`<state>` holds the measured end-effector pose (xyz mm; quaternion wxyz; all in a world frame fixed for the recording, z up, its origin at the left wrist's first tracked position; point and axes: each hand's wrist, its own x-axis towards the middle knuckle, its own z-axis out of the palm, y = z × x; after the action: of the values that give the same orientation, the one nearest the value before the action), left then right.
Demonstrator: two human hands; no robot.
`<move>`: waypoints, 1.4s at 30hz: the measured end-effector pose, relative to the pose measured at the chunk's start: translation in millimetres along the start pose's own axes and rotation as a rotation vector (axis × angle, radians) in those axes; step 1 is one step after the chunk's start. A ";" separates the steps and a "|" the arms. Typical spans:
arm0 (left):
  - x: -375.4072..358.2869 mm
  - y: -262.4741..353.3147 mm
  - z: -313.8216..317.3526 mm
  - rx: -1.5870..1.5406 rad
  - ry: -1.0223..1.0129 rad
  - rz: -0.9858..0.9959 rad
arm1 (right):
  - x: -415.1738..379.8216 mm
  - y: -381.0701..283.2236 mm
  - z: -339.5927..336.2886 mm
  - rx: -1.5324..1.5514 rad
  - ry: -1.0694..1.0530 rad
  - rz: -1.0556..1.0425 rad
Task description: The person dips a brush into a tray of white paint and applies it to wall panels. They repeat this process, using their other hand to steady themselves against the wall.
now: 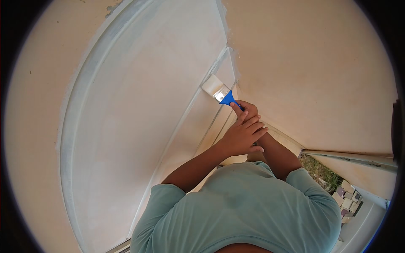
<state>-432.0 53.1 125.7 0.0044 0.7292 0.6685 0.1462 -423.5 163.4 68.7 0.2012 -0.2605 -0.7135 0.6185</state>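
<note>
A flat paintbrush (228, 98) with a blue handle, a metal band and white-coated bristles points up and to the left, over a pale panel edge with grey-white paint. My right hand (248, 110) is closed around its handle. Across the right hand and wrist lies my left hand (244, 134), its fingers spread and touching them, with nothing visible in its grasp. Whether the bristles touch the surface is hard to tell.
A large pale panel (126, 105) with a curved, grey-white painted border fills the left. On the right rises a beige wall (308, 76). At lower right, an opening shows grass (322, 170) and paving pieces (348, 196).
</note>
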 end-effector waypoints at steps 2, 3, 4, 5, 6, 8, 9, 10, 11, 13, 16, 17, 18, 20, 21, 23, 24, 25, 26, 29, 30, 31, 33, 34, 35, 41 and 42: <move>14.4 -18.4 12.0 0.006 0.010 -0.041 | 23.9 10.3 -4.7 -0.014 -0.059 -0.011; 17.7 -27.3 21.0 0.022 0.030 -0.068 | 33.8 16.8 -4.8 -0.030 -0.106 -0.038; 19.9 -31.6 29.6 0.010 0.028 -0.102 | 40.2 26.1 -4.5 -0.033 -0.139 -0.022; 21.6 -36.3 39.9 -0.017 0.036 -0.133 | 47.3 38.9 -3.9 -0.064 -0.176 -0.014; 22.3 -40.5 46.6 -0.044 0.040 -0.166 | 53.5 49.1 -2.0 -0.091 -0.216 -0.004; 30.4 -47.1 68.5 -0.083 0.024 -0.225 | 67.0 75.2 -7.8 -0.151 -0.283 -0.006; 35.3 -48.2 78.0 -0.114 0.004 -0.261 | 71.7 86.7 -13.3 -0.205 -0.328 -0.017; 36.6 -50.1 86.4 -0.129 0.002 -0.285 | 74.8 97.9 -15.2 -0.208 -0.351 -0.002; 39.2 -56.0 98.6 -0.194 0.011 -0.318 | 81.9 111.0 -17.0 -0.265 -0.373 0.048; 40.8 -66.2 120.6 -0.263 0.035 -0.373 | 95.3 137.6 -17.5 -0.337 -0.420 0.095; 33.1 -57.9 119.8 -0.235 0.016 -0.446 | 97.5 153.4 -15.3 -0.504 -0.479 0.160; 32.9 -54.2 116.7 -0.225 -0.021 -0.503 | 100.4 153.6 -17.8 -0.576 -0.492 0.114; 29.9 -52.2 115.1 -0.208 -0.058 -0.556 | 102.9 155.9 -17.8 -0.643 -0.497 0.060; 18.5 -46.9 114.0 -0.193 -0.119 -0.598 | 102.8 159.9 -21.0 -0.632 -0.517 0.042; 9.1 -42.2 114.8 -0.194 -0.193 -0.622 | 100.8 162.5 -23.9 -0.620 -0.523 0.045; -21.1 -23.7 118.5 -0.191 -0.281 -0.720 | 91.7 164.7 -34.4 -0.631 -0.549 0.004; -33.4 -24.6 129.0 -0.217 -0.403 -0.814 | 99.0 180.0 -39.1 -0.630 -0.581 0.001; -52.2 -14.9 133.5 -0.239 -0.402 -0.888 | 95.3 185.2 -46.3 -0.645 -0.595 -0.025; -74.3 -6.5 142.3 -0.264 -0.398 -0.964 | 92.5 196.3 -53.3 -0.564 -0.577 0.044; -156.6 32.3 178.5 -0.455 -0.339 -1.351 | 74.2 194.6 -74.1 -0.427 -0.597 0.276; -188.3 54.9 191.1 -0.510 -0.319 -1.528 | 63.7 190.3 -79.2 -0.352 -0.601 0.467; -218.4 72.0 216.5 -0.570 -0.268 -1.708 | 63.1 193.5 -81.4 -0.384 -0.631 0.449; -295.3 139.8 259.2 -0.661 -0.095 -1.969 | 25.0 186.1 -82.1 -0.249 -0.550 0.658; -313.5 171.7 272.2 -0.687 0.026 -2.097 | 19.4 189.3 -81.5 -0.258 -0.563 0.674; -343.5 215.0 294.0 -0.656 0.131 -2.129 | -0.4 183.8 -79.8 -0.264 -0.564 0.695; -360.7 434.9 379.7 -0.739 0.410 -2.456 | -67.9 180.6 -57.2 -0.289 -0.683 0.671; -348.4 469.9 392.3 -0.781 0.415 -2.519 | -75.6 182.2 -53.2 -0.308 -0.695 0.662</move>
<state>89.3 -262.7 -227.2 0.2415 -0.4663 0.7842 0.3307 -309.5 175.9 -100.4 -0.2957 -0.2782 -0.7004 0.5870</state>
